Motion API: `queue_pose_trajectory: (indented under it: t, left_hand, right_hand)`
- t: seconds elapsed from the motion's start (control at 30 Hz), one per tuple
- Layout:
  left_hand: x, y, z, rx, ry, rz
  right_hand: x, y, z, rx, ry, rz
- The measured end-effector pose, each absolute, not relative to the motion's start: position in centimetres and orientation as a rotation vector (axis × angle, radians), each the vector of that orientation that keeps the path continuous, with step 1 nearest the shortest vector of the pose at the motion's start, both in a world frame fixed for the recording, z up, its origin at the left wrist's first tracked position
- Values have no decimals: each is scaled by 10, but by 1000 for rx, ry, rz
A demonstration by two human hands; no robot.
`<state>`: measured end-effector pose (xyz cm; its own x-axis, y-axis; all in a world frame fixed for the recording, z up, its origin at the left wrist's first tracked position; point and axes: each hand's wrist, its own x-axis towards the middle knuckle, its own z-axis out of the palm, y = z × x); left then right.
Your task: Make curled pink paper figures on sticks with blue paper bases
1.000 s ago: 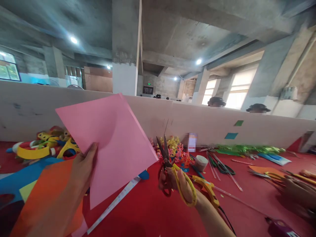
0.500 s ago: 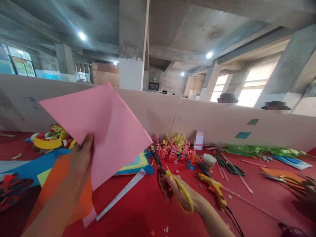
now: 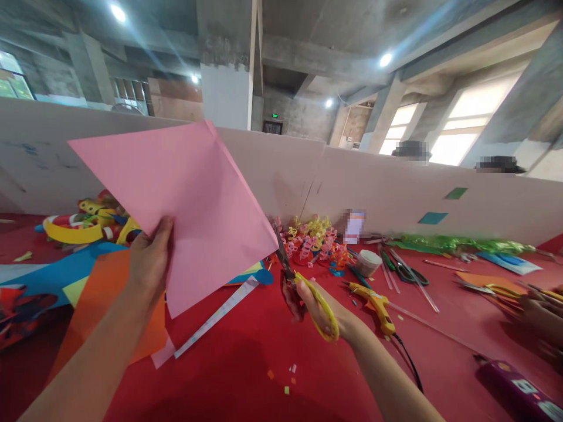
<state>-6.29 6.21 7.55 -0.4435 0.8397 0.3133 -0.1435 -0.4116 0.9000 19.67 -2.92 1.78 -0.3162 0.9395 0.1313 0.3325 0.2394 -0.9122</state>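
My left hand (image 3: 152, 255) grips a large pink sheet of paper (image 3: 189, 193) by its lower left edge, with the thumb in front. The sheet is held up in the air, a narrow strip showing along its upper right edge. In my right hand (image 3: 314, 299) is a pair of yellow-handled scissors (image 3: 323, 319), the fingers closed round the handles. The blades meet the pink paper at its right corner. Beneath my left forearm lies an orange sheet (image 3: 109, 305), overlapping blue paper. A white printed strip (image 3: 215, 316) rests on the red table (image 3: 229, 381).
Behind the scissors sit several small curled pink and yellow paper pieces (image 3: 310, 240). To the right are a yellow glue gun (image 3: 373, 308), a roll of tape (image 3: 368, 262) and green-handled scissors (image 3: 411, 272). Another person's hand (image 3: 543, 310) is at the right edge. A white partition (image 3: 396, 187) borders the table.
The view has tilted down, so more of the table's near side shows, including a purple object. The scissors' blades have come onto the pink sheet's right corner. Both hands keep their hold.
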Motion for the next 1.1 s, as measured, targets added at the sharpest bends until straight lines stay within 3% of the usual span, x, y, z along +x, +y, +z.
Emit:
queue_pose_trajectory:
  t: [1.1]
  left_hand:
    - [-62,57,82,1047,1174,1890]
  right_hand:
    - [197,-31,18,-1229,-1721,986]
